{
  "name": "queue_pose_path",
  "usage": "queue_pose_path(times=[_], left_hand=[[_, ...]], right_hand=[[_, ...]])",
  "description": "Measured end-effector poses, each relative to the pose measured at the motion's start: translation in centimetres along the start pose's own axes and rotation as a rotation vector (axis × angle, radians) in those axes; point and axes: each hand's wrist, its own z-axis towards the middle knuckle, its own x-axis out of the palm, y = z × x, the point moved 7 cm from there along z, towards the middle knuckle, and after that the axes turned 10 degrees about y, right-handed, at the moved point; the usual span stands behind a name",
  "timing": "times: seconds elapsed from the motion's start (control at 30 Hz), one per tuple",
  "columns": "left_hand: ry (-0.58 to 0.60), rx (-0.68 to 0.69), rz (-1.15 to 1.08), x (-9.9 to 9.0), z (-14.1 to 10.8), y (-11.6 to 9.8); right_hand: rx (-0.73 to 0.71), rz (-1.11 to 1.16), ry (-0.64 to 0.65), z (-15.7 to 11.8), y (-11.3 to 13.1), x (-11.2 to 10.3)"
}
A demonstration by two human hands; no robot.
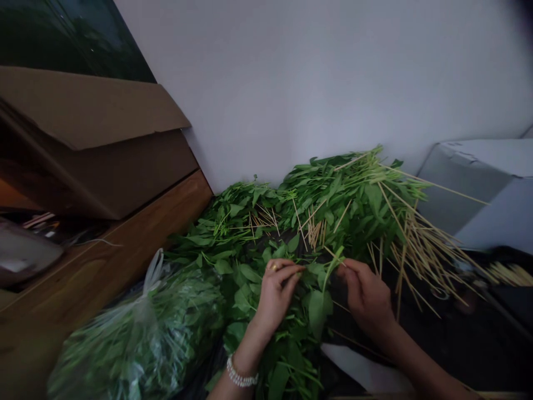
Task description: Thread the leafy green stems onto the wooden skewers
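pale wall [300,83] behind a dark surface [458,344] spread with leafy greens. right grip [368,297]: thumb and fingers pinched on a thin stick [330,253], which crosses the stem of a leafy sprig [318,311] between the hands; whether the pinch also takes in the stem cannot be told. left grip [273,294]: thumb and forefinger nearly meeting, just beside the sprig; whether anything lies between them is unclear. a ring [273,268] and a beaded bracelet [241,373] are worn on this side. beyond the hands, heaped greens [325,191] lie against the wall, with loose sticks [428,261] fanned to the right. at left, a knotted clear bag [166,328] of leaves; farther out, a cardboard box [137,172].
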Motion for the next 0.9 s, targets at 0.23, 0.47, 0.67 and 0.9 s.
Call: queue_pose_path(times=[0.23, 0.47, 0.67, 0.9], left_hand=[[-0.091, -0.201, -0.487, -0.7, -0.2, 1.9], [0.016, -0.266, -0.724, 0.5, -0.2, 1.5], [0.064, -0.272, -0.843, 1.0, -0.5, 1.5], [-0.063, -0.303, -0.623, 0.3, -0.3, 2.4]], right_hand=[[-0.218, -0.076, 0.169, -0.6, 1.8, 1.9], [-0.249, -0.152, 0.243, -1.1, 2.6, 3.2], [-0.186, -0.162, 0.251, -1.1, 1.9, 3.4], [-0.185, -0.084, 0.208, -1.2, 2.0, 3.1]])
